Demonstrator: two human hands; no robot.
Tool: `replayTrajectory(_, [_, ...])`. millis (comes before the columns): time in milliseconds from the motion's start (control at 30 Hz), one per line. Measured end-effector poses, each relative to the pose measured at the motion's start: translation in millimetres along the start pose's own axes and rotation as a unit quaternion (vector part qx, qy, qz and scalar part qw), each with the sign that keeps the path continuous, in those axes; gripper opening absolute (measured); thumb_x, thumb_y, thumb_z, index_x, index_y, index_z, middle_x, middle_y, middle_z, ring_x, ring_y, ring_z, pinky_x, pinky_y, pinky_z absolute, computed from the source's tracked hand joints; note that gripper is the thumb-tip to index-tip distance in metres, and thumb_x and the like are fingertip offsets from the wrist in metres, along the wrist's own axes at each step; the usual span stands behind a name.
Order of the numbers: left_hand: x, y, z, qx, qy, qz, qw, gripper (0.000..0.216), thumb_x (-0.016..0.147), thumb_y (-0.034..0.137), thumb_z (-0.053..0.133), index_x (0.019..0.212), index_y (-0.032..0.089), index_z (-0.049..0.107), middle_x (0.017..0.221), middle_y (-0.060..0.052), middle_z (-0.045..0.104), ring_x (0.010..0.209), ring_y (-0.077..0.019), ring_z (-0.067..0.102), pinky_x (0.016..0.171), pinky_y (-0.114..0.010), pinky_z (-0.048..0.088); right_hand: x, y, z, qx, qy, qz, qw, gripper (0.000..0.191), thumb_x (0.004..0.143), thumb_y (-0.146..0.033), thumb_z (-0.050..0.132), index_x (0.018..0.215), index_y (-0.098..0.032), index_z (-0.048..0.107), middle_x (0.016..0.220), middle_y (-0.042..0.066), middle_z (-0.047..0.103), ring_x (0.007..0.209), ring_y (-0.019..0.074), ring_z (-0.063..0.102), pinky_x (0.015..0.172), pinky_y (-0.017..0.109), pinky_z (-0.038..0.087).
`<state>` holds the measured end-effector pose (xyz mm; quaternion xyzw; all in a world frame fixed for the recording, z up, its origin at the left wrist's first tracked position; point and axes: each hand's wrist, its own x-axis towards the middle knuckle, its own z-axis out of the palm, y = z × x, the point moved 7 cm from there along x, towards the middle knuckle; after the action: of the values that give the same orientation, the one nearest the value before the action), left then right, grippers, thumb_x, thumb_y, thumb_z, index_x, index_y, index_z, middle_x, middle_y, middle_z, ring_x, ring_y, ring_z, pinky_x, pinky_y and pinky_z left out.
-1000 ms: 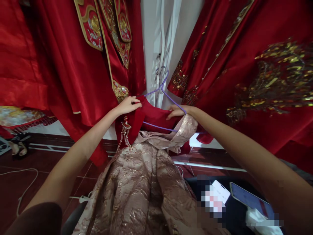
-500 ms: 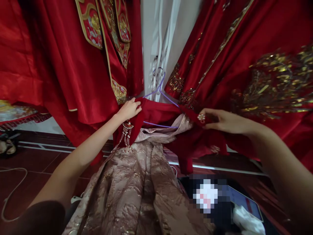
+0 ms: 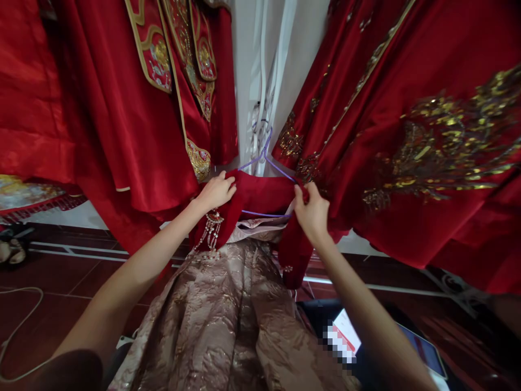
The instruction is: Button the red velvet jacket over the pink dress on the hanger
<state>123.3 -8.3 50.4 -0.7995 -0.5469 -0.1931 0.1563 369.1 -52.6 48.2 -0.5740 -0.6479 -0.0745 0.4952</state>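
Note:
A purple wire hanger (image 3: pixel 266 161) hangs in front of a white rack, carrying a red garment (image 3: pixel 260 193) over a pale gold brocade skirt (image 3: pixel 232 309). My left hand (image 3: pixel 215 191) grips the garment's left shoulder, just above a beaded tassel (image 3: pixel 209 231). My right hand (image 3: pixel 311 212) is closed on the red cloth at the hanger's right end, with a red sleeve hanging down below it.
Red embroidered robes (image 3: pixel 134 108) hang on the left and more red robes with gold embroidery (image 3: pixel 427 136) on the right. Below are a dark red tiled floor (image 3: pixel 61 277), a white cable (image 3: pixel 24 296), a phone (image 3: pixel 423 350) and a card (image 3: pixel 345 331).
My right hand had drawn the red cloth out to the right and has now come back to the hanger's right end, closed on the cloth. My left hand has stayed put.

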Motion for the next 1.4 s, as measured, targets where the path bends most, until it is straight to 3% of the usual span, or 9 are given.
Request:
replayTrajectory(167, [3.7,-6.5,-0.6,0.005,-0.015,-0.023,1.000,0.034,0.092,0.032,0.033,0.110,0.017,0.057,0.107,-0.013,0.053,0.085,-0.0236,0.063,0.082,-0.036,0.046,-42.2,-48.5,41.9,0.116,-0.079,-0.007,0.990,0.027,0.093,-0.047,0.029,0.087,-0.025,0.044,0.063,0.003,0.053,0.053,0.0206,0.054,0.052,0.029,0.034])
replayTrajectory(267, [0.7,-8.2,-6.9,-0.032,-0.007,-0.030,0.999,0.033,0.091,0.036,0.037,0.105,0.017,0.060,0.104,-0.012,0.052,0.091,-0.0251,0.061,0.084,-0.038,0.046,-53.0,-51.0,44.5,0.157,-0.098,-0.016,0.983,0.019,0.091,-0.042,0.034,0.088,-0.025,0.040,0.067,0.001,0.053,0.055,0.0182,0.054,0.055,0.028,0.036])
replayTrajectory(433, [-33.3,17.1,-26.5,-0.084,0.140,-0.077,0.984,0.024,0.077,0.034,0.059,0.096,0.018,0.060,0.125,-0.013,0.043,0.122,-0.0325,0.041,0.100,-0.046,0.037,-50.6,-23.0,31.0,0.245,-0.051,0.023,0.968,0.020,0.081,-0.034,0.046,0.094,-0.026,0.034,0.069,-0.003,0.051,0.059,0.0153,0.050,0.060,0.027,0.040])
replayTrajectory(500, [-48.8,33.4,-23.1,-0.109,0.168,-0.108,0.974,0.022,0.076,0.027,0.060,0.097,0.019,0.058,0.122,-0.014,0.046,0.118,-0.0322,0.044,0.097,-0.047,0.039,-50.3,-25.8,38.1,0.285,-0.064,0.009,0.956,0.016,0.079,-0.030,0.046,0.090,-0.026,0.035,0.070,-0.003,0.048,0.062,0.0152,0.050,0.062,0.028,0.041])
replayTrajectory(700, [-55.4,79.5,14.1,-0.286,0.079,-0.023,0.955,0.029,0.077,0.013,0.049,0.105,0.020,0.047,0.100,-0.010,0.060,0.092,-0.0232,0.060,0.081,-0.036,0.049,-45.6,-48.4,74.1,0.431,-0.193,-0.009,0.882,0.007,0.074,-0.026,0.046,0.078,-0.025,0.040,0.075,-0.001,0.048,0.073,0.0161,0.051,0.072,0.028,0.045])
replayTrajectory(867, [-65.8,61.6,33.7,-0.465,0.149,-0.095,0.867,0.027,0.079,0.014,0.050,0.104,0.021,0.042,0.098,-0.008,0.063,0.093,-0.0165,0.063,0.086,-0.032,0.050,-48.8,-33.2,82.4,0.504,-0.254,0.018,0.826,0.016,0.076,-0.029,0.051,0.091,-0.024,0.053,0.086,0.000,0.057,0.086,0.0168,0.056,0.084,0.032,0.046])
replayTrajectory(1000, [-78.0,49.8,49.9,-0.565,0.195,-0.173,0.783,0.020,0.079,0.021,0.056,0.097,0.021,0.046,0.094,-0.006,0.065,0.089,-0.0142,0.066,0.082,-0.029,0.052,-53.4,-30.7,83.7,0.493,-0.267,-0.005,0.828,0.023,0.077,-0.032,0.060,0.098,-0.024,0.058,0.093,0.002,0.062,0.091,0.0162,0.058,0.090,0.033,0.045])
replayTrajectory(1233, [-83.4,57.3,31.2,-0.529,0.173,-0.123,0.822,0.010,0.080,0.023,0.057,0.090,0.020,0.060,0.092,-0.004,0.069,0.085,-0.0144,0.067,0.077,-0.027,0.054,-51.4,-32.8,78.4,0.490,-0.240,-0.034,0.837,0.023,0.077,-0.034,0.068,0.095,-0.022,0.062,0.090,0.002,0.065,0.087,0.0140,0.061,0.087,0.031,0.049])
replayTrajectory(1400, [-85.1,64.3,8.5,-0.465,0.150,-0.070,0.870,0.014,0.081,0.019,0.055,0.091,0.020,0.065,0.089,-0.002,0.072,0.079,-0.0126,0.068,0.076,-0.026,0.055,-58.4,-28.9,66.1,0.458,-0.164,-0.007,0.874,0.026,0.077,-0.037,0.068,0.097,-0.020,0.069,0.097,0.004,0.070,0.091,0.0169,0.065,0.089,0.033,0.051])
